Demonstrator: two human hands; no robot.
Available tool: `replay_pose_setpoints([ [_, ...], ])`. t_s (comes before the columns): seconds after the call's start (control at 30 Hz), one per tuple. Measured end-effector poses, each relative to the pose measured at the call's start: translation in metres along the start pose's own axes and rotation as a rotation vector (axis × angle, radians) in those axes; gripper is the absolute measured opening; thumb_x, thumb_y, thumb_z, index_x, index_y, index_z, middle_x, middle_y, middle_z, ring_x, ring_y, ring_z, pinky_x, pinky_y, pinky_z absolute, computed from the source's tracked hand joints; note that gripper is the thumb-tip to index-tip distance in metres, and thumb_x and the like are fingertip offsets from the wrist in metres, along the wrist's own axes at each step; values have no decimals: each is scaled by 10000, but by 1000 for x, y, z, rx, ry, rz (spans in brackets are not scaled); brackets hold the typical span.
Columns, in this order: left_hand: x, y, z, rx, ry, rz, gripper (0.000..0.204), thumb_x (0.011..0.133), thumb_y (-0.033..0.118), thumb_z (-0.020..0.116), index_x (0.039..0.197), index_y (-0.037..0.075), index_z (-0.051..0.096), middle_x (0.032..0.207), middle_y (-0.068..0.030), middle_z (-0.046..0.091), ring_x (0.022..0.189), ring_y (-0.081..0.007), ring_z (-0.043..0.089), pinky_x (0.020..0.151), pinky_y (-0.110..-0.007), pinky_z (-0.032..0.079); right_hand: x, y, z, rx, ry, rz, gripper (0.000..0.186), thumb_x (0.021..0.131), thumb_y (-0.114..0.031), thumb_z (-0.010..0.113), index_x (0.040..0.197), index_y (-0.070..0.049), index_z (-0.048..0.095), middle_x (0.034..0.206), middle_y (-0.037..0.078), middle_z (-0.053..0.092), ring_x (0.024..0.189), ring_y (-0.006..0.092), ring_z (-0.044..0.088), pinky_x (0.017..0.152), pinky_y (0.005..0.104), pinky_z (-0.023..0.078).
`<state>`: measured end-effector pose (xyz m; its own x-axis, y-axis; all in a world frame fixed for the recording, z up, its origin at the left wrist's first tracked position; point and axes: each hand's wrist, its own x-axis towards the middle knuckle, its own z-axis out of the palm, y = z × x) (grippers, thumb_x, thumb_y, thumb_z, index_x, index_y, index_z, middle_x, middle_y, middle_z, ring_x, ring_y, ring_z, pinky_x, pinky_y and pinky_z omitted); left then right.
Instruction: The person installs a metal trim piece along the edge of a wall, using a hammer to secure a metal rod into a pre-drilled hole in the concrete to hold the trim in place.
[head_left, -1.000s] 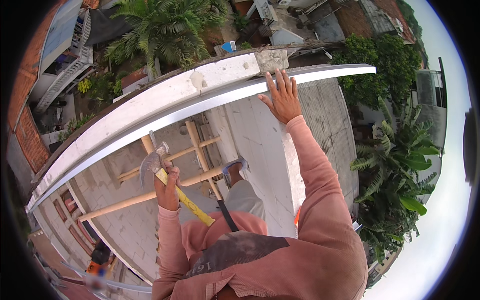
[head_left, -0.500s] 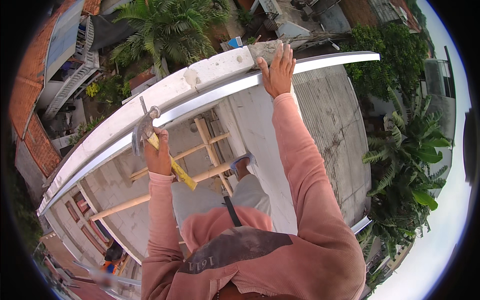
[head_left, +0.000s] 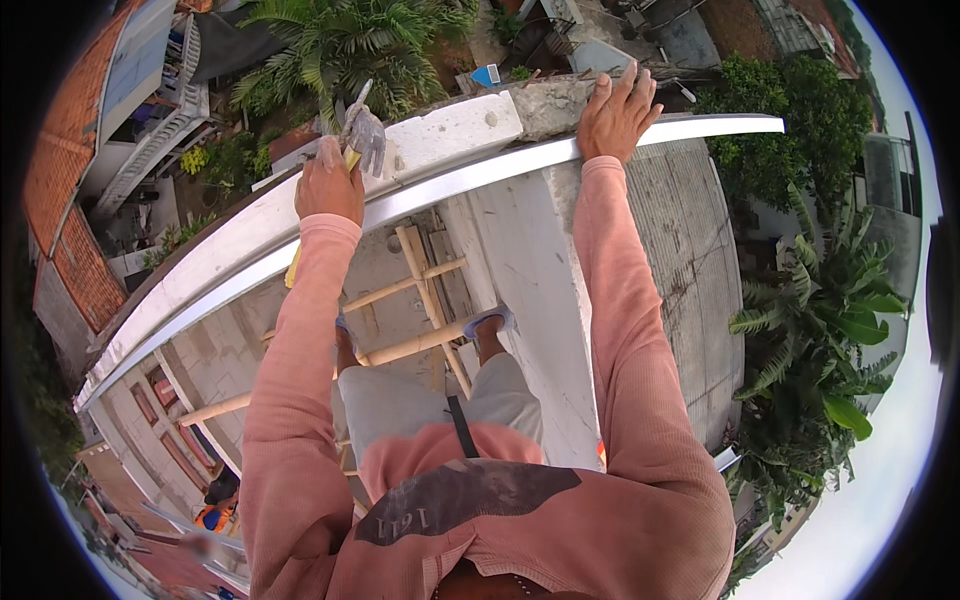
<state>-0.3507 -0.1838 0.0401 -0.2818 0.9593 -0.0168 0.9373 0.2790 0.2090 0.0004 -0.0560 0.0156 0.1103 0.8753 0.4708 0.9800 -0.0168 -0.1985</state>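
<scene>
My left hand (head_left: 330, 188) is closed round a claw hammer (head_left: 368, 143), whose grey head stands up beyond my fingers. Below my wrist shows the end of its yellow handle; a thin pale rod sticks up beside the head, and I cannot make out what it is. That hand is over the pale block wall (head_left: 455, 130). A long silver metal strip (head_left: 470, 176) runs along the wall's near side. My right hand (head_left: 617, 118) rests by the strip's right part, at the rough grey end of the wall, fingers stretched out and holding nothing.
Beneath me, wooden poles (head_left: 425, 342) cross an opening, with my feet on or beside them. A corrugated roof (head_left: 680, 280) slopes at the right. Palms (head_left: 350, 60) and houses lie far below, beyond the wall. A person (head_left: 213, 517) in orange is at lower left.
My left hand has moved up and forward with the hammer, from near the strip to over the wall. My right hand has shifted slightly right and forward.
</scene>
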Motion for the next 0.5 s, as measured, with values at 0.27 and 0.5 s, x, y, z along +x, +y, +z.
replay_pose_setpoints([
  [0.27,-25,33,56,-8,183,12,485,852,264,692,1210,17,477,1425,-161,415,1405,-331,318,1168,-519,216,-21,37,-12,408,376,308,608,1020,-458,436,1437,-24,347,1432,173,420,1422,337,289,1190,504,147],
  [0.5,32,41,25,-64,-94,-70,344,923,260,582,1126,14,455,983,-253,689,972,-354,678,974,-465,443,-16,90,-11,1755,-125,879,841,832,-588,708,1392,-63,364,1354,214,405,1270,346,425,1068,506,361],
])
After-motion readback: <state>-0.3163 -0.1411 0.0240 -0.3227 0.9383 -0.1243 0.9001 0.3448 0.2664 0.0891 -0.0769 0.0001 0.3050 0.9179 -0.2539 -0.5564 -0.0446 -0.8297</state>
